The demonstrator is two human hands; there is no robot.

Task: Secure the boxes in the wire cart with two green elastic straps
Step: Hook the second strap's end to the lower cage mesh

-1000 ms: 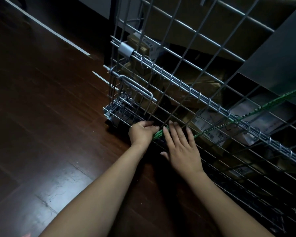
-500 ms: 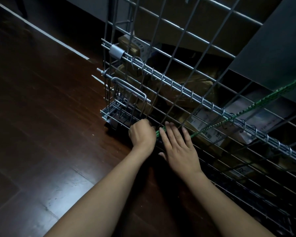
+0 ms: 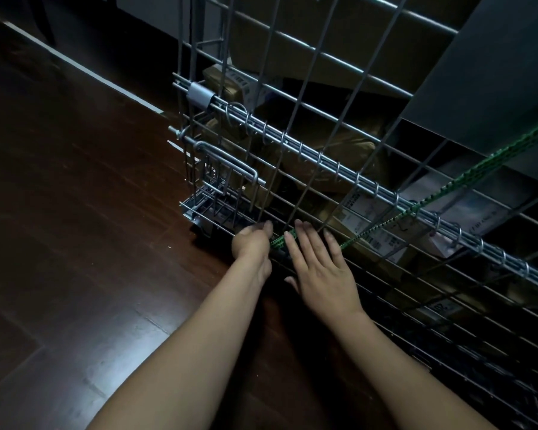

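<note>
Head view. Left hand [image 3: 251, 245] is low at the bottom rail of the wire cart [image 3: 323, 159], fingers curled round the near end of the green elastic strap [image 3: 448, 188]. Right hand [image 3: 320, 266] is just beside it, fingers straight and flat on the mesh, over the strap.

The strap is braided green flecked dark. It runs taut from between the hands up and off to the right.

Boxes [image 3: 365, 220] sit behind the mesh beyond the right fingertips: brown cardboard, some with white labels.

Dark wood floor [image 3: 75, 243] lies under both forearms.
</note>
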